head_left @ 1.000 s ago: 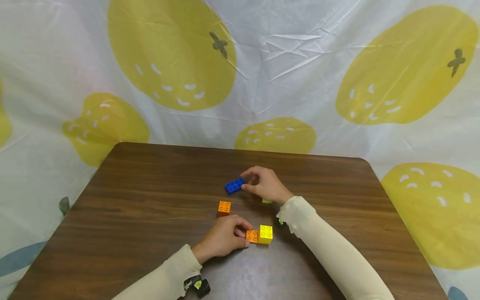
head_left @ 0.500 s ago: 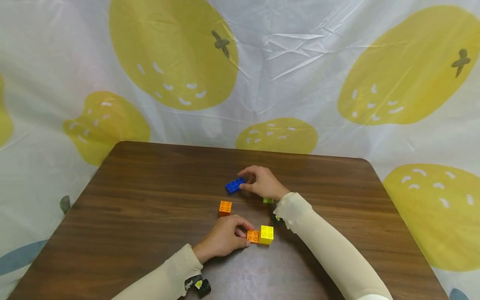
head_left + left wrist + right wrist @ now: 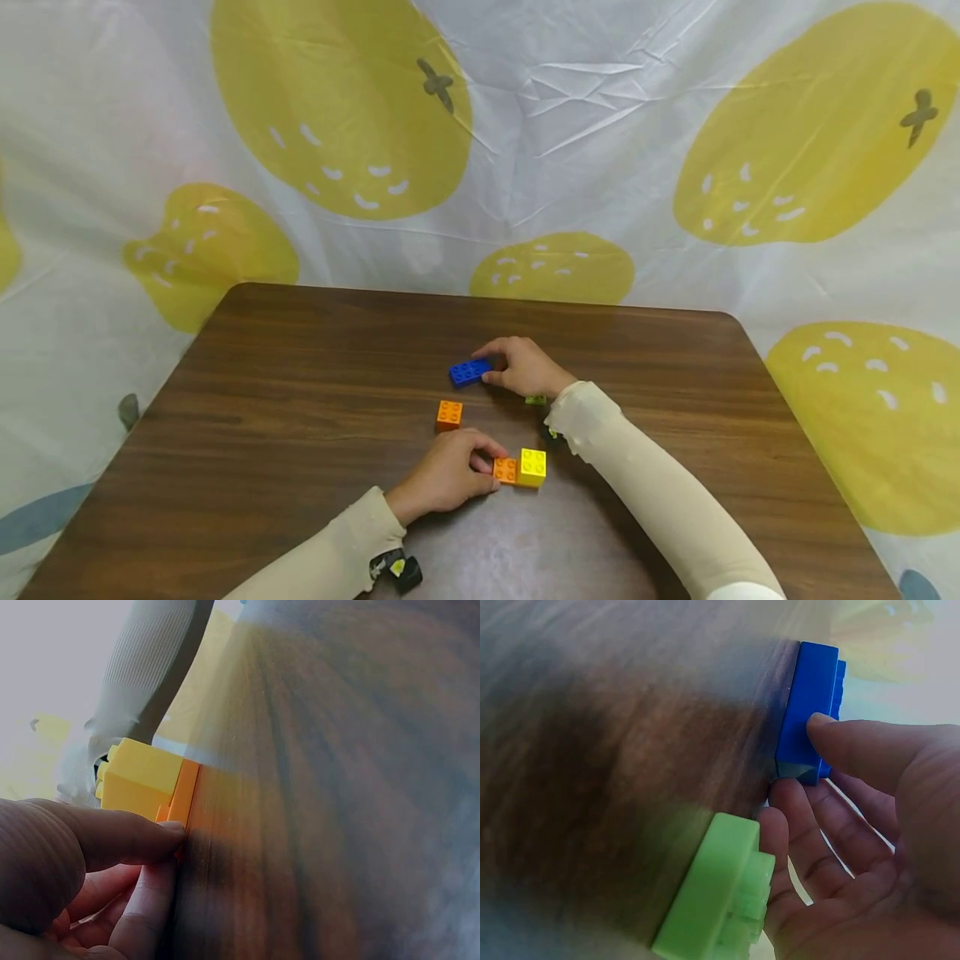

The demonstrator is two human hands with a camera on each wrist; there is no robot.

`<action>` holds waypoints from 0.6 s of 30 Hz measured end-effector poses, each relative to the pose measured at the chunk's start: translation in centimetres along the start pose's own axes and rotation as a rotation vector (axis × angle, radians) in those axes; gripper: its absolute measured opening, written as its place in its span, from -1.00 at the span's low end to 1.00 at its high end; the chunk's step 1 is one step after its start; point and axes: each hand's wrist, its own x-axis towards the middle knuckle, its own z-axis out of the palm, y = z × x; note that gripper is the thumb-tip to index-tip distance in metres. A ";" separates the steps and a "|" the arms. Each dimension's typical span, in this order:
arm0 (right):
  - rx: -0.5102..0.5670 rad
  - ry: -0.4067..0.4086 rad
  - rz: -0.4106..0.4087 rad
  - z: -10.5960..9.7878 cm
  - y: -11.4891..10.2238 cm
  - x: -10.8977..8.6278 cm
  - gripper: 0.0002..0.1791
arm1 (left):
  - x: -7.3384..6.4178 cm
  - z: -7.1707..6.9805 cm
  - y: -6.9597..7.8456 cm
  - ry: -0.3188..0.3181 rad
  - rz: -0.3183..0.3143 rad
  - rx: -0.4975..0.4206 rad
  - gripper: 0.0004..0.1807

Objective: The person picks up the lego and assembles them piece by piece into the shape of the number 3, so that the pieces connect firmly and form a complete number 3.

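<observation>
In the head view my left hand [image 3: 448, 473] pinches the left end of a flat orange building-block plate [image 3: 505, 471] between thumb and fingers. A yellow block [image 3: 532, 468] sits on the plate's right end, also visible in the left wrist view. Farther back, my right hand [image 3: 527, 367] holds the right end of a long blue block [image 3: 468, 372] on the table. The right wrist view shows its thumb [image 3: 855, 746] on the block's long side and a fingertip at its end. A lime green block [image 3: 712, 889] lies beside those fingers, mostly hidden under the wrist in the head view.
A loose orange block [image 3: 449, 415] stands on the brown wooden table [image 3: 300, 433], just beyond my left hand and in front of the blue block. A white curtain with a yellow fruit print [image 3: 551, 267] hangs behind the table's far edge.
The right hand's fingers have shifted slightly left over the blue block, which has turned a little. My left hand stays on the orange plate.
</observation>
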 end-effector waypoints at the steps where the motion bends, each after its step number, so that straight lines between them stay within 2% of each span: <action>1: 0.004 -0.002 0.000 0.0 0.0 0.0 -0.59 | 0.0 0.0 0.0 -0.001 -0.001 0.000 -0.66; 13: 0.039 0.022 0.013 -0.4 0.3 -0.1 -0.63 | 0.1 -0.1 0.3 0.000 -0.003 -0.003 -0.66; 18: 0.051 0.017 0.022 -0.4 0.1 -0.5 -0.63 | -0.1 -0.1 0.5 -0.009 -0.023 -0.013 -0.66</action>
